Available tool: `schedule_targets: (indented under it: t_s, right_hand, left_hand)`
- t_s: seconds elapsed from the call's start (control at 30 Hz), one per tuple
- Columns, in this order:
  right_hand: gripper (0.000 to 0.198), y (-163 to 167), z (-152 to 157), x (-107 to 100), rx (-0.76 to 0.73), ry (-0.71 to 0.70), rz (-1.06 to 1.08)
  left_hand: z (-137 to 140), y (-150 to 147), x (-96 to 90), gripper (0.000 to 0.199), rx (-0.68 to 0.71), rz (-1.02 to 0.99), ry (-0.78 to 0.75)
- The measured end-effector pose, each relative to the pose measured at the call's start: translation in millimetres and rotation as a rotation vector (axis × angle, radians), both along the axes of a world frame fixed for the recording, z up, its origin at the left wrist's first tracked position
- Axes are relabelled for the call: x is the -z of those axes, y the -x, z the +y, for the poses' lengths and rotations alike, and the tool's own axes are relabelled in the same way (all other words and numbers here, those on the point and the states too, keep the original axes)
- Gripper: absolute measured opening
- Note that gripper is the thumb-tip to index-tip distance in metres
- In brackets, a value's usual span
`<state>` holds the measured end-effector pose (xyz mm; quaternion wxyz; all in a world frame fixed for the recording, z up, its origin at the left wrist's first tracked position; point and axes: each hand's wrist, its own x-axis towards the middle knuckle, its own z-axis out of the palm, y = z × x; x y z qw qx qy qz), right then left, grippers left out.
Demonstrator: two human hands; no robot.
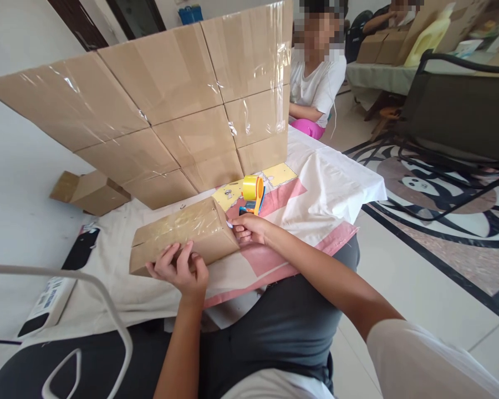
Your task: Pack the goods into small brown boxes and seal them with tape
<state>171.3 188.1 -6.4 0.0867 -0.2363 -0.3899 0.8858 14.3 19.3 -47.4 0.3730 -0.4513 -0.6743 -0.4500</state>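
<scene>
A closed cardboard box [187, 224] with clear tape along its top lies on the cloth-covered table in front of me. My left hand [181, 269] holds its near side, fingers bent and apart against the upper edge. At the box's right end, my right hand [249, 228] is closed in a pinch. A small pale object [229, 224] shows at its fingertips against the cardboard; its kind is too small to tell. Just beyond that hand stands a tape dispenser [258, 194] in orange and blue with a yellow roll [249, 188].
A tall wall of taped cardboard boxes [183, 111] rises behind the work. An open box [95, 194] sits at the left. Over my lap at lower left curves a pale tube [116, 321]. Another person [316, 77] sits past the table; a chair [461, 111] stands right.
</scene>
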Motion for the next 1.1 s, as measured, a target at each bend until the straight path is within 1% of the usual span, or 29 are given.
schedule_targets:
  t_s: [0.1,0.2,0.33,0.4,0.47,0.53,0.57,0.6,0.67,0.73,0.8,0.87,0.97,1.03,1.1]
  right_hand:
    - [0.041,4.2,-5.5,3.5,0.072,-0.058,-0.022]
    - [0.041,7.0,-11.3,2.9,0.153,-0.061,-0.025]
    - [0.041,9.3,-16.4,0.5,0.195,-0.054,-0.065]
    - [0.039,11.2,-18.3,1.3,0.225,-0.085,-0.084]
    - [0.031,12.5,-21.0,4.1,0.339,-0.169,-0.087]
    - [0.016,11.6,-25.3,8.5,0.487,-0.316,-0.049]
    - [0.01,10.0,-28.1,11.2,0.542,-0.4,-0.02]
    - [0.008,7.5,-31.3,14.0,0.566,-0.481,0.012]
    - [0.015,1.5,-38.2,19.3,0.538,-0.603,0.056]
    - [0.025,-4.0,-45.5,23.5,0.505,-0.648,0.06]
    - [0.036,-7.0,-52.6,26.0,0.508,-0.631,0.035]
    - [0.042,-7.5,-58.6,27.3,0.535,-0.618,0.015]
    - [0.043,-6.8,-61.3,28.9,0.522,-0.612,0.02]
    - [0.043,-6.9,-57.3,30.3,0.504,-0.606,0.017]
    - [0.044,-7.4,-50.2,32.4,0.467,-0.641,0.002]
  left_hand:
    - [-0.2,-2.0,-1.6,0.024,-0.009,0.0,0.013]
    - [-0.2,-3.6,-3.1,0.024,-0.012,0.009,0.023]
    - [0.4,-3.9,-3.5,0.024,-0.005,0.031,0.009]
    - [0.7,-3.8,-3.3,0.026,0.007,0.059,-0.009]
    - [0.8,-3.9,-3.2,0.026,0.014,0.072,-0.012]
    - [0.7,-4.7,-3.2,0.026,0.013,0.072,-0.002]
    - [0.6,-5.2,-3.3,0.026,0.014,0.075,0.002]
    - [0.6,-5.7,-3.3,0.026,0.016,0.083,0.002]
    - [0.7,-6.6,-3.3,0.027,0.02,0.101,-0.012]
    - [1.1,-7.1,-3.2,0.027,0.019,0.111,-0.023]
    - [1.3,-7.3,-3.4,0.028,0.017,0.109,-0.025]
    - [1.2,-7.4,-3.9,0.028,0.017,0.106,-0.018]
    - [1.0,-7.7,-4.4,0.03,0.021,0.124,-0.014]
    - [1.4,-8.1,-4.5,0.031,0.02,0.15,-0.024]
    - [2.0,-8.8,-5.3,0.031,0.013,0.17,-0.029]
